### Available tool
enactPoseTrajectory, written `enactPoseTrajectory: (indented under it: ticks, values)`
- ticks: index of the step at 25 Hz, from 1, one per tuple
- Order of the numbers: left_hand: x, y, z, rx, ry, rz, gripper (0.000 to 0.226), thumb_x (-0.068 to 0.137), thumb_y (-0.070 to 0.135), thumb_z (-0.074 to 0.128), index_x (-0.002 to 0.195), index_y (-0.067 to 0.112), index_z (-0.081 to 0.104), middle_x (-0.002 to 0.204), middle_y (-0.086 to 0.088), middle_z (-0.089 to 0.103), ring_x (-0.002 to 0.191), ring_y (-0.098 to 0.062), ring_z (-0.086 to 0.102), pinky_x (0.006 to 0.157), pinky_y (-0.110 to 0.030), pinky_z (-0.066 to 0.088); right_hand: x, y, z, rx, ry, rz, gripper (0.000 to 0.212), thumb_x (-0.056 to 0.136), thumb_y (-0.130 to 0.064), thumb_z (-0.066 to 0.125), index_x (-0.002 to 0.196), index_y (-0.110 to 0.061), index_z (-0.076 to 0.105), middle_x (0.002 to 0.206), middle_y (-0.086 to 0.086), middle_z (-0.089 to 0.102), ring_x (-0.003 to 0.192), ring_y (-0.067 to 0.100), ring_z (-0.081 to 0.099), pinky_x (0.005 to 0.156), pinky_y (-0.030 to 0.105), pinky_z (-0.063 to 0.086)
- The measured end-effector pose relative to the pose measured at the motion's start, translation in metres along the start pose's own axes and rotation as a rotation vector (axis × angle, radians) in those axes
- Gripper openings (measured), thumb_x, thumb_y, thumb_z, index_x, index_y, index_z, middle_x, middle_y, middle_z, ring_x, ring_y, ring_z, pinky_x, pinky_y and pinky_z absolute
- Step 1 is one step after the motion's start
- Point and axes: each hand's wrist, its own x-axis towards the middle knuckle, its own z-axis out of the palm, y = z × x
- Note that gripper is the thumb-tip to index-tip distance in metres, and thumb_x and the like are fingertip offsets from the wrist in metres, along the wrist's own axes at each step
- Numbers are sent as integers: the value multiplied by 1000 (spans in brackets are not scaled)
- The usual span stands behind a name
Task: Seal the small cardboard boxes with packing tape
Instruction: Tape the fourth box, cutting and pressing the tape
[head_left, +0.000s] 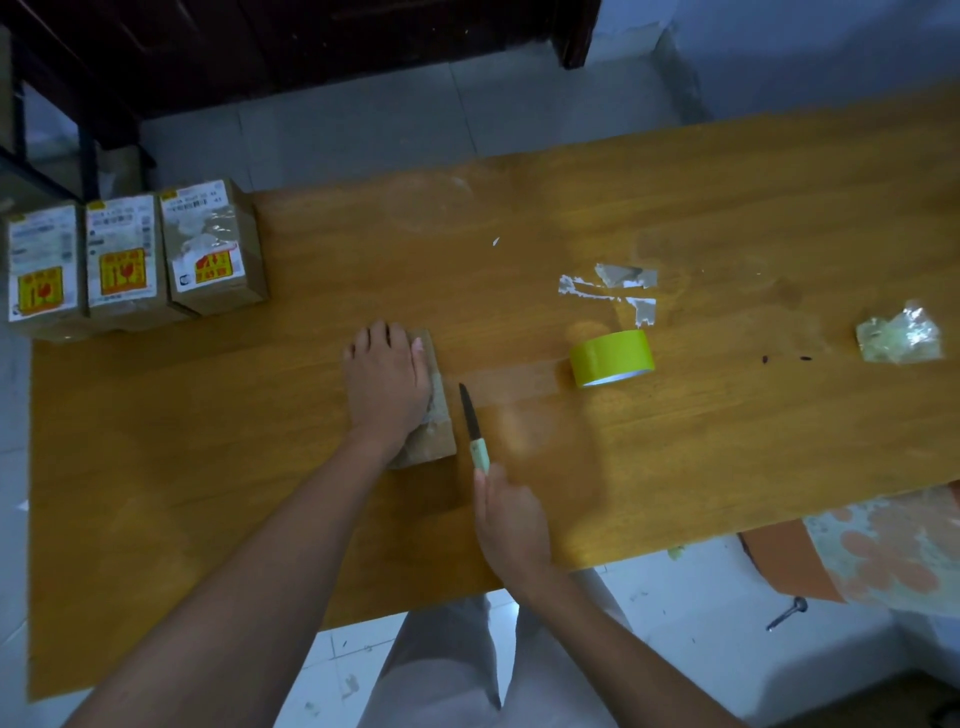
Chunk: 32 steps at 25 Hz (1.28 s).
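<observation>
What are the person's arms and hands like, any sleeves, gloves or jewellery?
Both forearms are bare right up to the bottom edge of the picture, so no sleeves show. The left hand and right hand wear no gloves, and I see no watch, ring or bracelet. The right hand is motion-blurred, so small details there are uncertain.

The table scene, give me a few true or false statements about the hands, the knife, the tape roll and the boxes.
1. The left hand rests flat on a small cardboard box. True.
2. The right hand holds the tape roll. False: it holds a knife; the roll sits alone on the table.
3. Three labelled boxes stand at the table's far left. True.
4. The knife blade is cutting into the box. False: it lies beside it.
</observation>
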Motion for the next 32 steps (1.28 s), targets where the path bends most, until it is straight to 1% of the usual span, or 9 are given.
enactPoseTrajectory:
  ticks: [4, 7, 11, 13, 16, 20, 24, 28, 32]
  values:
    - [1, -7, 1, -121, 29, -2, 41, 98, 31, 26, 96, 3, 56, 95, -13, 54, 90, -31, 49, 75, -42, 40, 5, 7, -34, 118, 145, -20, 45, 101, -46, 23, 95, -14, 55, 77, 5, 61, 61, 22, 59, 51, 35, 43]
    - [0, -15, 2, -261, 54, -10, 45, 98, 32, 23, 99, 2, 56, 97, -14, 54, 91, -30, 49, 78, -43, 41, 64, -4, -76, 155, 224, -39, 40, 101, -42, 35, 106, -9, 57, 84, 16, 66, 74, 37, 63, 58, 40, 44]
    - [0, -27, 2, -436, 84, -18, 42, 100, 30, 25, 102, 2, 55, 98, -12, 51, 92, -26, 46, 78, -41, 41, 151, -26, -100, -20, 193, -125, 35, 100, -42, 40, 124, -18, 49, 97, 13, 67, 90, 36, 62, 63, 37, 41]
    - [-1, -28, 2, -459, 95, -21, 40, 100, 30, 26, 103, 2, 55, 98, -11, 51, 91, -25, 46, 78, -40, 40, 173, -26, -90, -43, 155, -134, 31, 100, -37, 41, 123, -18, 50, 104, 13, 63, 99, 35, 57, 69, 38, 42]
    - [0, -27, 2, -449, 93, -20, 40, 100, 29, 27, 103, 2, 55, 98, -12, 52, 91, -25, 46, 79, -39, 39, 186, -16, -80, -136, 265, -105, 28, 94, -26, 48, 119, -16, 57, 116, 13, 53, 111, 34, 49, 83, 41, 46]
    - [-2, -32, 2, -510, 103, -61, 35, 100, 27, 29, 102, 3, 54, 97, -9, 50, 89, -16, 40, 78, -33, 35, 144, -32, -84, 147, 461, -179, 51, 96, -30, 45, 141, -6, 41, 144, 12, 43, 133, 27, 38, 108, 37, 33]
    - [-3, -32, 2, -527, 94, -88, 33, 100, 27, 29, 103, 5, 53, 99, -9, 51, 91, -15, 40, 78, -30, 34, 49, -56, -48, 216, 128, -498, 60, 100, -41, 30, 152, -12, 23, 159, 1, 21, 148, 12, 10, 118, 36, 21]
    - [-3, -34, 2, -569, 97, -90, 38, 99, 29, 27, 107, 4, 54, 103, -10, 52, 95, -17, 44, 82, -27, 33, 35, -53, -15, 219, 36, -409, 66, 100, -46, 27, 154, -15, 6, 162, -2, 7, 148, 7, 0, 119, 39, 20]
    - [-4, -33, 2, -573, 100, -96, 34, 99, 28, 29, 106, 5, 53, 102, -9, 51, 94, -11, 40, 80, -24, 30, 34, -53, -19, 185, 40, -392, 69, 99, -53, 25, 154, -16, 8, 161, -3, 10, 148, 8, 5, 119, 34, 19]
